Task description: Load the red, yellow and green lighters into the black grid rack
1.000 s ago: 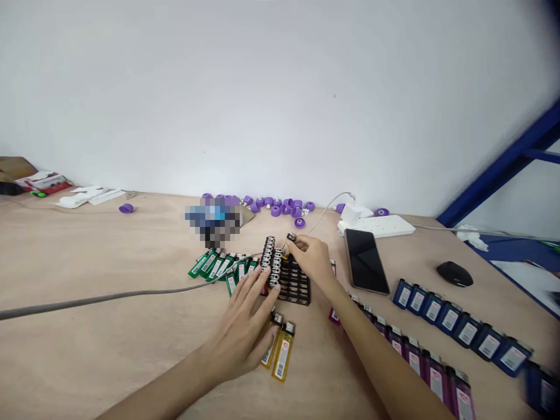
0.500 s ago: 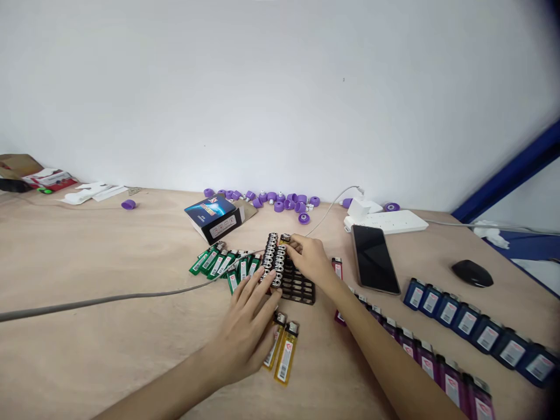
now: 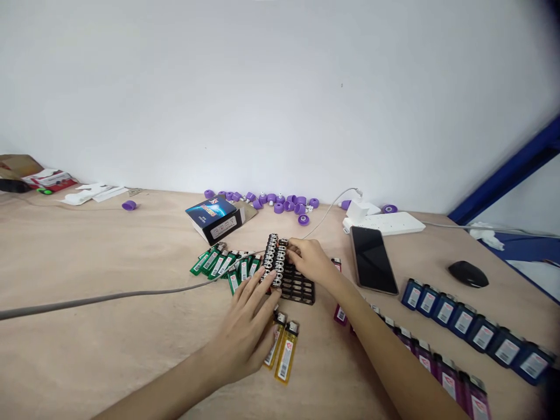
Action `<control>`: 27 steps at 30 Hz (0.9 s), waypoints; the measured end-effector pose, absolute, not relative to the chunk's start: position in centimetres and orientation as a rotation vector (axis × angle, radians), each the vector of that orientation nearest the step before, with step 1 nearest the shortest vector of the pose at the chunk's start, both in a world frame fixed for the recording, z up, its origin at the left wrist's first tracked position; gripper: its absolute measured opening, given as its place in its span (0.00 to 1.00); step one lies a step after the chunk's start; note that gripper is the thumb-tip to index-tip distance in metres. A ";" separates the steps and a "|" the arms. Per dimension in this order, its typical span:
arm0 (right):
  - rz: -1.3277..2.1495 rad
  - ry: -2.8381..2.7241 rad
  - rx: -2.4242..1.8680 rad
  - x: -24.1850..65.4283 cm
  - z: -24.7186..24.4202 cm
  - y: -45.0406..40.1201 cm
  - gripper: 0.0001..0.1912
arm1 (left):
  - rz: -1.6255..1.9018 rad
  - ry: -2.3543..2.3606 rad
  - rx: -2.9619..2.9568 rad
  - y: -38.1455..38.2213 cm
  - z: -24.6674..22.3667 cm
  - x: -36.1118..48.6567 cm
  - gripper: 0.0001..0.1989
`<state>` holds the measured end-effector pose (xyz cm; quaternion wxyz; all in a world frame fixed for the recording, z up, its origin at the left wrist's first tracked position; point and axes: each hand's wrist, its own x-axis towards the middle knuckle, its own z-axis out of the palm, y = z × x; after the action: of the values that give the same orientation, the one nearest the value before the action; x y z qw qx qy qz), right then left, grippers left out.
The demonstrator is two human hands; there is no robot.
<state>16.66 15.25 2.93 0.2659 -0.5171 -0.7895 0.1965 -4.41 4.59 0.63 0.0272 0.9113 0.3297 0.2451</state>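
Fingers (image 3: 294,245) of the right hand (image 3: 312,259) are bent, with thumb and fingertips drawn close together at the far end of the black tray (image 3: 301,293), right against the top of the last lighter (image 3: 283,242) in the second row. I cannot tell whether they grip it or only press on it. The left hand (image 3: 245,335) is open, its fingers a little apart; the fingertips rest on the near end of the standing lighters (image 3: 270,256), which fill two rows on the tray's left side with their metal tops up. To the right of them the tray shows open slots.

The left fingers cover the near ends of those rows, and the left thumb overlaps one of two yellow lighters (image 3: 286,356) lying on the table (image 3: 131,350). The right forearm (image 3: 380,344) hides part of a line of magenta lighters (image 3: 450,382), which the lower edge cuts off. A red lighter (image 3: 336,263) barely shows behind the right wrist.

Left of the tray lie green lighters (image 3: 219,265), crossed by a grey cable (image 3: 131,296). Beyond them sits a tilted blue box (image 3: 212,211), near scattered purple caps (image 3: 279,207). To the right are a phone (image 3: 374,259), a row of blue lighters (image 3: 464,322), a black mouse (image 3: 468,273) and a white power strip (image 3: 400,222).
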 end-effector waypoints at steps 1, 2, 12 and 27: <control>0.532 -2.159 -1.394 16.7 3.0 15.2 0.11 | 0.758 1.019 2.814 4.6 0.6 -4.4 0.27; 0.535 -2.191 -1.388 16.7 3.1 15.2 0.12 | 0.762 1.019 2.813 4.6 0.6 -4.4 0.27; 0.444 -2.344 -1.487 17.9 5.7 14.7 0.14 | 1.146 1.227 2.786 4.1 2.2 -4.6 0.09; 0.530 -2.368 -1.535 18.4 13.3 9.4 0.25 | 0.423 1.535 2.398 3.9 1.4 -4.4 0.11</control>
<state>18.35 9.39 13.25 0.1348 -0.5296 -0.8172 0.1830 -4.44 3.91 1.43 0.1313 0.8259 0.5286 0.1456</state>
